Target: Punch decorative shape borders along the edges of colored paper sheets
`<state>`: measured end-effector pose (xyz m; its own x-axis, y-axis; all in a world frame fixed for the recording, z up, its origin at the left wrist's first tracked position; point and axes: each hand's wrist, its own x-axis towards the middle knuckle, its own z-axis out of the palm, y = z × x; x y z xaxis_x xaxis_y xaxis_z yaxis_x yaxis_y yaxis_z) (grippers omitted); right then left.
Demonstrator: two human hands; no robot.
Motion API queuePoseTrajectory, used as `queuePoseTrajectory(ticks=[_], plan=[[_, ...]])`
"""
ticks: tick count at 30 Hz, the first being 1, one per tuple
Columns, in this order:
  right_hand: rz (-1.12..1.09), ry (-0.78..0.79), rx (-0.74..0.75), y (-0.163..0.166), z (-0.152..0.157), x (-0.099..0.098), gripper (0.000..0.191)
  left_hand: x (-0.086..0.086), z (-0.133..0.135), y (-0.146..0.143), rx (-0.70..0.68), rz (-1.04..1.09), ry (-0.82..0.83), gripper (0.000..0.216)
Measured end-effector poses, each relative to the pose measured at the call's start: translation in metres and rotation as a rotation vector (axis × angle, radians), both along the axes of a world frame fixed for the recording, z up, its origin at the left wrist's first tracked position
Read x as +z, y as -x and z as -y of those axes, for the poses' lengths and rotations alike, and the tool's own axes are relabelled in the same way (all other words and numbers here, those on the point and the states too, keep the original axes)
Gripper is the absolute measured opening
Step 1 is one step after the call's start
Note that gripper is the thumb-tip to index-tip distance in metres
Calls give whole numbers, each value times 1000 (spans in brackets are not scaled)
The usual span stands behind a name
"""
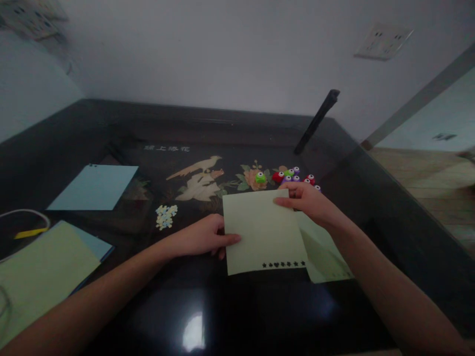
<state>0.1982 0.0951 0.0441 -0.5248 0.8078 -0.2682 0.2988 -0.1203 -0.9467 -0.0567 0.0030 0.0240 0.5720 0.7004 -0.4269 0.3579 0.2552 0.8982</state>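
The pale green sheet (260, 230) is in both hands, nearer the person than the bird picture (198, 180) on the desk (166, 296) and to its right. The left hand (210, 237) has the left edge pinched, thumb flat on the face and the other fingers behind; the right hand (308, 202) nips the far right corner between thumb and fingers, closed to about the paper's thickness. A row of small stars and a heart, which look punched through, runs along the near edge, on the side away from the bird picture. The sheet should be light and limp, easy to crease and a little slippery on the glossy desk; the punched edge is probably the weakest part, so plain margins like those now gripped seem the better hold, with light pressure. Farther right of the bird picture, a second pale sheet (324, 247) lies partly hidden by the right arm. The eyed figures (296, 179) sit right of the bird picture, just beyond the right hand. Left of the bird picture lies a blue sheet (92, 188), and on its near left side a small heap of paper bits (166, 217).
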Motion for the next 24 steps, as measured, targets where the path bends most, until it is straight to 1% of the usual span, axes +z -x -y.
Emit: queuePoseTrajectory(ticks=[2,7,8,9,10,12,13,14,16,18,21,24], plan=[[5,-6,13,1,-3,0,24,-4,1,0,-45,66,55,31],[-1,-27,71,5,-11,3,30,-19,4,-1,-57,162,119,33],[10,-50,91,6,-13,4,31,-22,5,-2,-62,172,130,33],[44,-114,105,7,-16,4,31,-24,5,-3,-58,180,137,33],[97,-210,103,9,-20,4,32,-26,6,-4,-43,187,139,33],[226,-432,56,12,-29,3,40,-30,6,-7,31,206,131,32],[281,-520,19,14,-34,2,45,-31,5,-8,84,220,126,32],[321,-574,-9,16,-39,0,46,-31,5,-10,141,238,121,32],[396,-650,-32,20,-50,-4,34,-32,5,-14,245,273,111,31],[499,-727,-19,26,-60,-10,22,-32,5,-17,317,300,97,31],[660,-793,30,37,-70,-20,22,-32,6,-20,380,318,95,30],[785,-797,70,48,-76,-29,19,-34,8,-20,430,325,117,29]])
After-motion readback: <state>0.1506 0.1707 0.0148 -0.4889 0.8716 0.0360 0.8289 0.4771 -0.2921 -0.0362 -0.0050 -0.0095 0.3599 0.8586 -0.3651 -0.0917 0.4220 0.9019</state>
